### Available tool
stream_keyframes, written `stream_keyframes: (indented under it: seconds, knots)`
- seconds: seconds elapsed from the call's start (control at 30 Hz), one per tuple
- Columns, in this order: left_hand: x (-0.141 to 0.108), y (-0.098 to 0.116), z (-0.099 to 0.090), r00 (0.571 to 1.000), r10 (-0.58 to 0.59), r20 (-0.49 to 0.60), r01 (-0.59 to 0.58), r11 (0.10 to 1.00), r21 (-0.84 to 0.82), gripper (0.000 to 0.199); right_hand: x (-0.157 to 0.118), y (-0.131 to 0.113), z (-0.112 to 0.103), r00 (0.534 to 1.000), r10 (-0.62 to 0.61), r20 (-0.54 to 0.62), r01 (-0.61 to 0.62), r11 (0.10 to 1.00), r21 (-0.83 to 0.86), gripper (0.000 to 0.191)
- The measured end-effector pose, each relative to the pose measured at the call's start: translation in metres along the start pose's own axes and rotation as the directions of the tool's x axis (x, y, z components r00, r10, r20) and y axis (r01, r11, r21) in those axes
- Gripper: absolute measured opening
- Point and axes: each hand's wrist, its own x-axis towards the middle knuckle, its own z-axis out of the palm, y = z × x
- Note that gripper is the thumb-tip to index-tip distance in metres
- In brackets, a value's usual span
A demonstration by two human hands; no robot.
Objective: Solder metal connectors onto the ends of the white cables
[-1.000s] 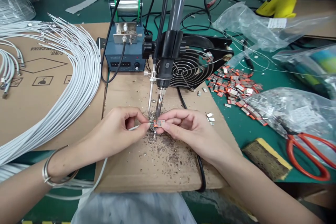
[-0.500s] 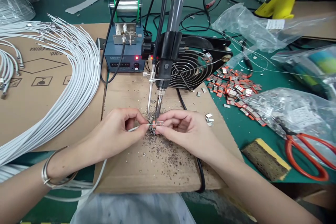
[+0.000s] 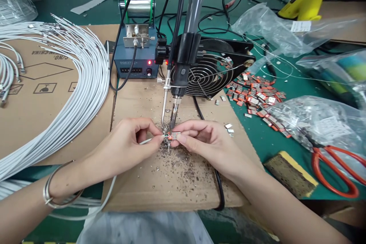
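Between finger and thumb, my left hand (image 3: 134, 139) pinches the end of a white cable (image 3: 110, 187), which trails down to the lower left. My right hand (image 3: 204, 141) is closed on a small metal connector (image 3: 175, 135) with an orange part, its thumb on the metal shell. The thin wires at the cable's tip meet the connector's orange end, just below the soldering iron's tip (image 3: 173, 120). A bent metal feed tube (image 3: 163, 112) comes down beside the iron. Whether the iron touches the joint, I cannot tell.
Left lies a bundle of white cables (image 3: 94, 91). Behind are a blue solder feeder (image 3: 135, 59) and a black fan (image 3: 200, 78). To the right are piled connectors (image 3: 257, 95), a plastic bag (image 3: 323, 118), a sponge (image 3: 290, 173) and red-handled scissors (image 3: 317, 167). Debris dots the cardboard (image 3: 137, 194).
My right thumb has shifted slightly right along the connector, so more of its metal shell and orange end shows. My left hand has hardly moved.
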Motion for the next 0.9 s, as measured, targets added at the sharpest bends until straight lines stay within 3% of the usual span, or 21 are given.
stream_keyframes:
  seconds: [0.43, 0.7, 0.9]
  knots:
    - [0.0014, 0.0016, 0.0020, 1.000, 0.007, -0.006, -0.007, 1.000, -0.023, 0.016, 0.0013, 0.0020, -0.0046, 0.999, 0.028, 0.046, -0.030, 0.998, 0.051, 0.013]
    - [0.0034, 0.0017, 0.0012, 1.000, -0.012, 0.008, 0.012, 1.000, 0.015, 0.015, 0.0007, 0.0004, 0.0007, 0.999, 0.022, -0.036, -0.023, 0.999, -0.025, 0.011]
    - [-0.0006, 0.0017, 0.0006, 1.000, -0.006, 0.006, 0.006, 1.000, 0.015, 0.014, -0.0008, 0.0007, -0.0020, 1.000, 0.022, -0.001, -0.022, 0.999, -0.042, 0.010]
